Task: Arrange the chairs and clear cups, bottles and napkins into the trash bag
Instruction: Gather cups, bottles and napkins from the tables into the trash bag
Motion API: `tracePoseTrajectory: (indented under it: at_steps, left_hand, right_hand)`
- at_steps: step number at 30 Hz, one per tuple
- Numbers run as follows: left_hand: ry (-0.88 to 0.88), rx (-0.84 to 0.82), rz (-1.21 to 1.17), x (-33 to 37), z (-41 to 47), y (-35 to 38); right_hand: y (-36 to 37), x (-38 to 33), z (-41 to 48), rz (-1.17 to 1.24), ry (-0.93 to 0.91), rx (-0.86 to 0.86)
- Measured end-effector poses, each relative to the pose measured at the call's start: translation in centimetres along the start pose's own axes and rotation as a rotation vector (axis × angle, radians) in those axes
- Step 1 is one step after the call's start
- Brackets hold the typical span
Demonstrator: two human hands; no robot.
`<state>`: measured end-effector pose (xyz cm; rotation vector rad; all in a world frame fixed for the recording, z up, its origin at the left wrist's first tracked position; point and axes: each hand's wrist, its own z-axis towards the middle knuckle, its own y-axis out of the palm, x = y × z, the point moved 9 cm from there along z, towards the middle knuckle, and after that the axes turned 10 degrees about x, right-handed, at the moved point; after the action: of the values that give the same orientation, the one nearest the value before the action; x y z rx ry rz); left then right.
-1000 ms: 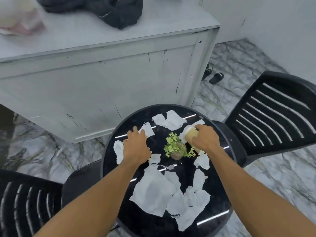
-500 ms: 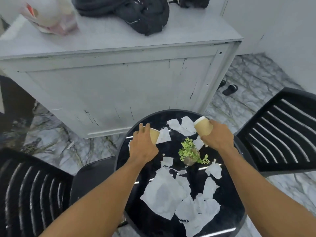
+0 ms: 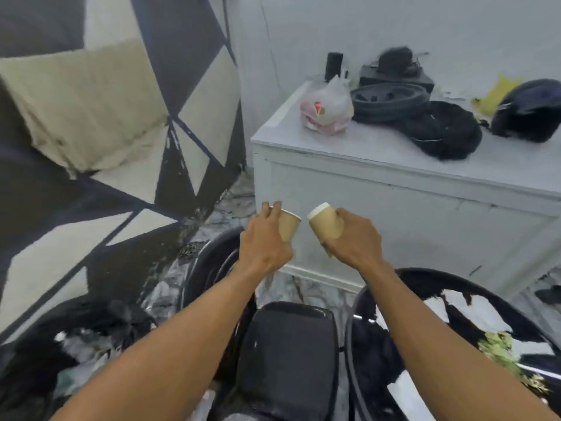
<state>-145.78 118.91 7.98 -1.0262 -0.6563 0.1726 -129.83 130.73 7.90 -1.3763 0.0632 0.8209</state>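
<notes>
My left hand (image 3: 265, 243) grips a tan paper cup (image 3: 287, 226), its mouth facing right. In my right hand (image 3: 352, 240) is a second tan paper cup (image 3: 325, 223) with a white rim, tilted to the left. Both cups are in the air, close together, above a black chair (image 3: 288, 354). A black trash bag (image 3: 88, 338) lies open on the floor at the lower left, with some crumpled things inside. The round black table (image 3: 394, 279) at the lower right carries white napkins (image 3: 473, 314) and a small green plant (image 3: 501, 349).
A white cabinet (image 3: 394, 202) stands behind the hands, with a plastic bag (image 3: 326, 109), black bags and a helmet on top. A black-and-beige patterned wall fills the left side. A black sandal (image 3: 548, 294) lies on the marble floor at the right.
Both hands have lifted the cups off the table and carried them left, over the chair. The view has swung left, bringing the trash bag into sight.
</notes>
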Motion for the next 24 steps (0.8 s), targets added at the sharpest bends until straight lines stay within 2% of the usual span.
tracePoseTrajectory:
  at_steps: [5,11,19,24]
  left_hand:
    - [-0.205,0.111,0.107,-14.9,-2.1,-10.3]
    - [-0.452,0.181,0.223,-30.4,-8.1,-18.2]
    - [-0.8,0.157,0.269,-47.5,-16.8,-21.4]
    - [-0.957,0.112,0.231,-55.8,-17.9,-20.1]
  right_hand:
    - [7.5,-17.5,-2.8,0.102,-0.233,-0.086]
    - [17.1,-33.3,-8.5,0.141,-0.462,-0.209]
    - [31.6,-45.2,-15.6,0.117,-0.591,-0.526]
    - [40.0,-50.3,-16.0,0.056,-0.633,-0.648]
